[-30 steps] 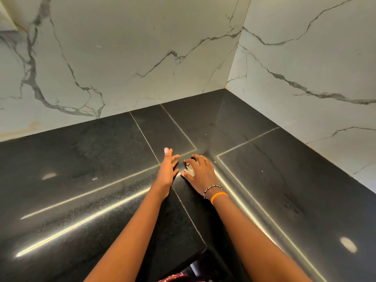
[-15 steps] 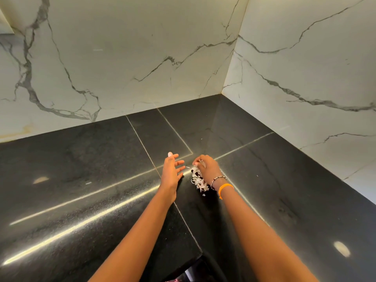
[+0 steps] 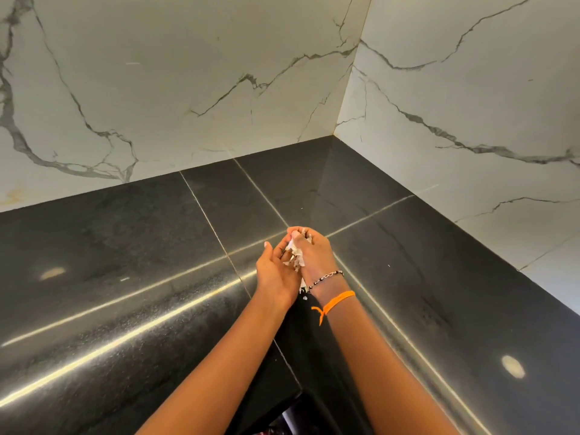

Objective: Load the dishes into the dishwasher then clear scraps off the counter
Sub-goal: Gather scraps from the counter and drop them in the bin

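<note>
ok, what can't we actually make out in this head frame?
- Scraps: what they are, too small; partly covered by the right hand and left hand.
- Left hand's palm: turned away.
- Speck below the wrists: falling or lying on the counter, unclear.
- Dishwasher: outside the frame.

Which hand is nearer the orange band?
Right. The orange band is tied round the right wrist, just behind the right hand, which holds the scraps. The left hand is cupped beside them, across from the band.
</note>
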Motion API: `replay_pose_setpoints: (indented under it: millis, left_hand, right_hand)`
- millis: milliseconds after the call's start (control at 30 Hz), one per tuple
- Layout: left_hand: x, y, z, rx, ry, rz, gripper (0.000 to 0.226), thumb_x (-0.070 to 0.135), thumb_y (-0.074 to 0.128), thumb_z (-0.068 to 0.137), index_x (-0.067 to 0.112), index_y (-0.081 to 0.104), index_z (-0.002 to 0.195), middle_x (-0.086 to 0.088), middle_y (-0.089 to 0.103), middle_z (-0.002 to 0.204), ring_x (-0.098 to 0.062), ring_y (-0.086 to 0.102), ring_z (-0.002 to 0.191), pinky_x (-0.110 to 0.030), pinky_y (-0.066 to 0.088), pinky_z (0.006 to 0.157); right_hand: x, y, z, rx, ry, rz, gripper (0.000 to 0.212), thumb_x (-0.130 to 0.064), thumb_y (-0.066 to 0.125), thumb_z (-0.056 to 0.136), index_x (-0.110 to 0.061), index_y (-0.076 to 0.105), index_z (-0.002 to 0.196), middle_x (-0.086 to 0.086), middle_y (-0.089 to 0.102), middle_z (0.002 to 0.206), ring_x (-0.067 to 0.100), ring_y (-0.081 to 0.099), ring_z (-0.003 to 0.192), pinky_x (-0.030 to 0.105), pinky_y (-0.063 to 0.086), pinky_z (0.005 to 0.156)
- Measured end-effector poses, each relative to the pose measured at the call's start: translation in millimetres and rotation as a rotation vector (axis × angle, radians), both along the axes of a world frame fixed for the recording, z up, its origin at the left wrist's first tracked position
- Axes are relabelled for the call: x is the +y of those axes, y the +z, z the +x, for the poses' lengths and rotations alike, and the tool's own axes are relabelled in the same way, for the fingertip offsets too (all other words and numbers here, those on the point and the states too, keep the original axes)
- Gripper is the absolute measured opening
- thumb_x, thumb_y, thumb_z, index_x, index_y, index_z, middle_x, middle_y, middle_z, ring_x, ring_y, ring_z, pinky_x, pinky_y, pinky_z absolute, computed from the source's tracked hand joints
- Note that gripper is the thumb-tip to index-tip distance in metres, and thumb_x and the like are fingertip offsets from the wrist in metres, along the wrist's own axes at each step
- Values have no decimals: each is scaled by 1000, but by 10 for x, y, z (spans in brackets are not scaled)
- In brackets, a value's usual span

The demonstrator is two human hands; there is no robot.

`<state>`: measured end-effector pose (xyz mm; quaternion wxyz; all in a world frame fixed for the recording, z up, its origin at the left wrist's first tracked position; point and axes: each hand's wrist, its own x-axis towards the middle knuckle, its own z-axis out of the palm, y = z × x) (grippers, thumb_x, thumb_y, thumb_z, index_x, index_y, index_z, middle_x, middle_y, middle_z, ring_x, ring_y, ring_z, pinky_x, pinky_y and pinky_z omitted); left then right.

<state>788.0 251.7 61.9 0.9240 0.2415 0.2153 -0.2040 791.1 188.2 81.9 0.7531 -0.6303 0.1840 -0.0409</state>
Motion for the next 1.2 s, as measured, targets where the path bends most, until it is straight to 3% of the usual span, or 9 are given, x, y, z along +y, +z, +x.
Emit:
replay_pose_setpoints:
  millis: [167,300,367,533,633,800,1000,1133,1200]
  left_hand:
    - [5,-29,-62,91,52,-122,49,40,25,101,6,60,104,-13,67,93,-25,66,84,-35,51,77]
    - [12,32,-100,91,64,-198,63,36,24,101,2,70,75,-13,71,72,-24,71,62,-29,57,58]
    - [18,57,-114,82,46,-214,58,33,26,101,1,68,78,-13,70,71,-24,71,61,-28,58,54]
    - [26,63,-97,75,29,-245,41,27,29,99,3,62,92,-13,70,78,-24,70,69,-29,59,62]
    - [89,41,-35,10,47,-189,47,29,24,101,0,61,108,-17,70,90,-26,69,84,-34,50,88]
    - [255,-40,37,37,119,-177,45,23,23,102,-4,48,129,-18,63,102,-29,50,125,-35,41,100]
    - [416,-51,92,13,205,-245,44,20,24,101,-5,47,129,-18,55,123,-29,46,129,-37,42,99]
    - [468,-81,104,7,206,-275,42,20,25,101,-6,54,118,-19,55,125,-28,48,127,-38,43,98]
    - [471,-82,101,19,210,-286,42,20,25,102,-6,56,112,-19,55,125,-28,49,126,-38,43,97]
  right_hand:
    - [187,-67,-111,-31,1,71,28,-8,52,88,-13,64,63,1,61,66,18,58,68,35,50,75]
    - [196,-38,-134,-138,-20,113,46,-14,44,95,-9,57,52,4,55,57,12,54,56,26,49,66]
    - [183,-30,-139,-193,-24,80,43,-16,42,97,-5,57,58,7,54,59,11,53,55,21,49,62]
    - [158,-13,-151,-275,49,-8,39,-14,36,98,0,59,69,9,58,70,14,52,62,20,46,62]
    - [41,46,-102,-310,-23,16,37,-10,36,97,-8,60,70,8,59,70,13,56,64,20,48,68]
    - [-386,-311,-30,-144,-194,-411,28,-10,40,95,-13,66,87,1,61,94,13,56,94,30,41,92]
    - [-424,-745,-58,150,221,-1175,53,-38,25,100,-10,26,145,6,20,155,20,12,144,39,4,117]
    - [-162,-679,-105,68,493,-1116,61,-41,23,100,-9,4,148,5,3,158,15,-2,146,35,-2,119]
    - [-124,-631,-107,45,460,-984,65,-40,29,99,-8,0,148,5,-1,158,17,-5,146,35,-5,119]
